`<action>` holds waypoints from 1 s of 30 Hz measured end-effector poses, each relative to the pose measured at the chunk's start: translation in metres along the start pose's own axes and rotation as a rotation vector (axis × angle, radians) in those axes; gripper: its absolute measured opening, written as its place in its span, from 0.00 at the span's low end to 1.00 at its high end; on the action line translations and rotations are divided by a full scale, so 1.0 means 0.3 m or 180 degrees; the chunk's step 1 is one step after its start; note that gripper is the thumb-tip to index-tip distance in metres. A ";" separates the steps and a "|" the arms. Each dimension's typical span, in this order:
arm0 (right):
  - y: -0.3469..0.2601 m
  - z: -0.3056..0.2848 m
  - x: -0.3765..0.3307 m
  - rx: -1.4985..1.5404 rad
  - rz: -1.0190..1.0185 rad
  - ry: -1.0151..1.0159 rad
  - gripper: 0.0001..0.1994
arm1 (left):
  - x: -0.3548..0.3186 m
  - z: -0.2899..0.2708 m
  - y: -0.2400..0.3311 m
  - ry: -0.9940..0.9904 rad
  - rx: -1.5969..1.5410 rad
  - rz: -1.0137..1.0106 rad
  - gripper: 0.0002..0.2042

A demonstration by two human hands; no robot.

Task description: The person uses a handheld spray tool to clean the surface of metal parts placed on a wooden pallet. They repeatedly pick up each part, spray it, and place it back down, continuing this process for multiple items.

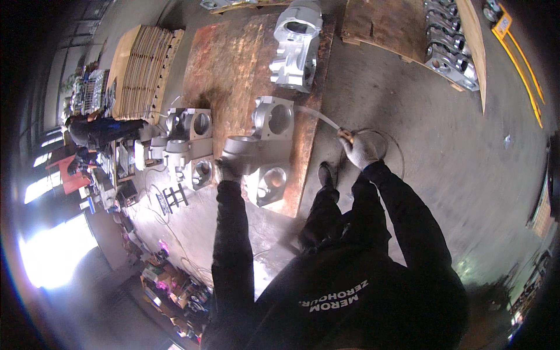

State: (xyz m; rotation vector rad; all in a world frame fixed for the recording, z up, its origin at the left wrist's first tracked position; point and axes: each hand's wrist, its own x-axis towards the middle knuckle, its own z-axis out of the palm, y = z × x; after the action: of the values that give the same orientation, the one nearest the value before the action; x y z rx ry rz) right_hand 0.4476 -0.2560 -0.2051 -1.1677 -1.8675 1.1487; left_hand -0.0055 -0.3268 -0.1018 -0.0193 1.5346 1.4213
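A grey metal casting point(274, 149) lies on the rust-brown board, with two square flanges, each with a round opening, and a short cylinder between them. My left hand point(224, 170), gloved, is closed at the near left edge of this cylinder; its fingers are partly hidden. In my right hand point(360, 149), also gloved, is one end of a thin pale wand point(318, 115). The wand reaches left toward the far flange of the casting; whether it touches is unclear. A dark hose point(399, 153) loops beside that hand.
Another large casting point(297, 49) lies farther along the rust-brown board point(227, 64). More castings point(189, 146) stand to the left, near stacked wooden sheets point(143, 73) and a person in dark clothes point(102, 131). At the far right are a pallet with castings point(449, 52) and a yellow handle point(525, 76).
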 end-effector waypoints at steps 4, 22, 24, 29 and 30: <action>-0.128 0.085 0.061 0.0136 -0.0009 0.0328 0.16 | 0.200 -0.198 0.030 -0.0149 0.0436 -0.0160 0.29; -0.541 0.282 0.238 -0.2008 0.0728 -0.0586 0.22 | 0.482 -0.353 0.210 -0.1796 0.1852 0.0866 0.20; -0.548 0.242 0.198 -0.1390 0.0194 -0.0110 0.22 | 0.517 -0.384 0.204 -0.1659 0.3018 0.1848 0.16; -0.688 0.172 -0.161 -0.2148 -0.0406 -0.2433 0.20 | 0.511 -0.377 0.193 -0.1194 0.1262 0.0847 0.13; -0.699 0.200 -0.205 -0.2219 -0.0266 -0.2106 0.20 | 0.473 -0.328 0.210 -0.1032 0.0014 0.0098 0.13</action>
State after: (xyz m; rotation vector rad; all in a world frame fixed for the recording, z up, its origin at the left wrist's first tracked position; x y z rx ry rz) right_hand 0.3475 -0.3789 -0.0432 -1.1020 -2.9567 0.9149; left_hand -0.1756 -0.2994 -0.1661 0.2279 1.2745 1.3694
